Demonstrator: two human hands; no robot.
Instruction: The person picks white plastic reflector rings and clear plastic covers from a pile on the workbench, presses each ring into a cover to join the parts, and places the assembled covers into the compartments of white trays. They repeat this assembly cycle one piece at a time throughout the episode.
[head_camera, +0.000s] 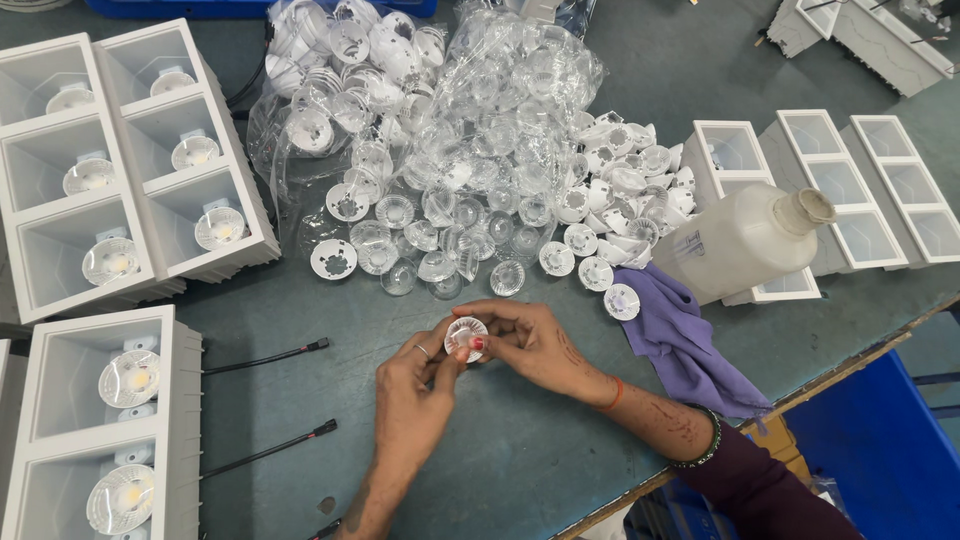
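Grey-green workbench (560, 450) is carrying everything; a small round reflector lens (466, 337) is sitting pinched between the fingertips of the left hand (420, 385) and right hand (535, 340), both closing narrowly around its rim. Beyond the lens, clear lens heap (470, 170) is lying; beside it, a purple cloth (680, 335).

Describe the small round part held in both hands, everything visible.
The round part is a small disc-shaped lens, clear to whitish plastic by its look, with fine ribs radiating from its centre. Its ribbed face points up at the camera. The left hand and right hand pinch its rim between fingertips, just above the grey-green table.
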